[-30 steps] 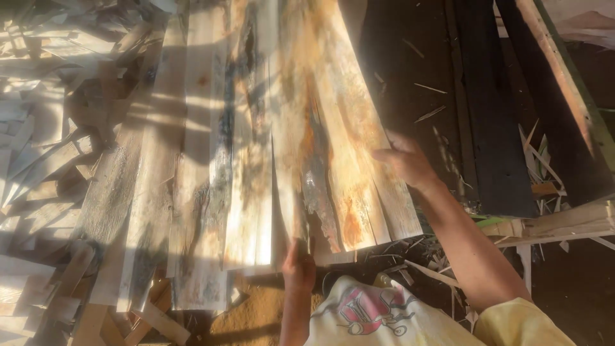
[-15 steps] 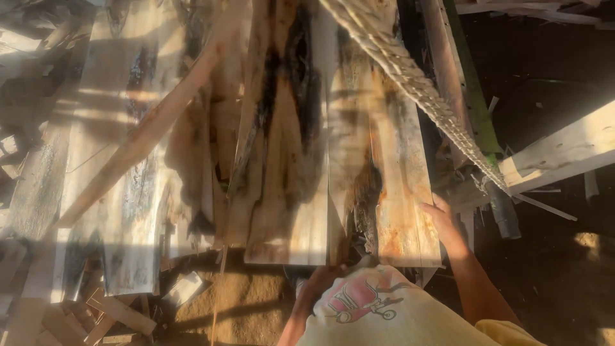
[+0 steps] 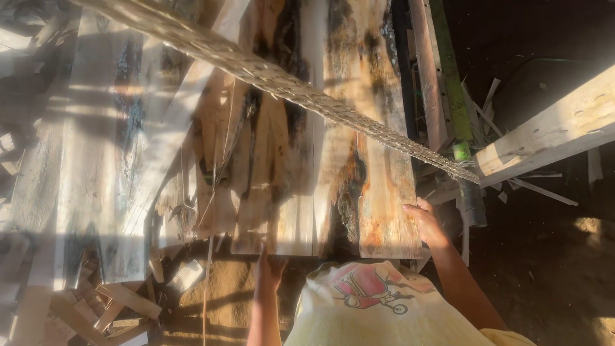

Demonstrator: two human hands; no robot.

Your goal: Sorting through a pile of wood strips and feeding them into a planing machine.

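Head view: stack of weathered planks (image 3: 359,160), both my hands at its near end.

Planks: rough-sawn, pale, streaked black and rust-orange, lying lengthwise away from me in sun; a twisted rope (image 3: 301,90) crosses above them toward a pale beam (image 3: 551,131) at right. Left hand (image 3: 270,269): under the near end of the middle boards, fingers curled up against the edge. Right hand (image 3: 424,221): fingers spread flat on the right plank's outer edge. Offcuts (image 3: 109,301) and sawdust (image 3: 218,301) lie below left.
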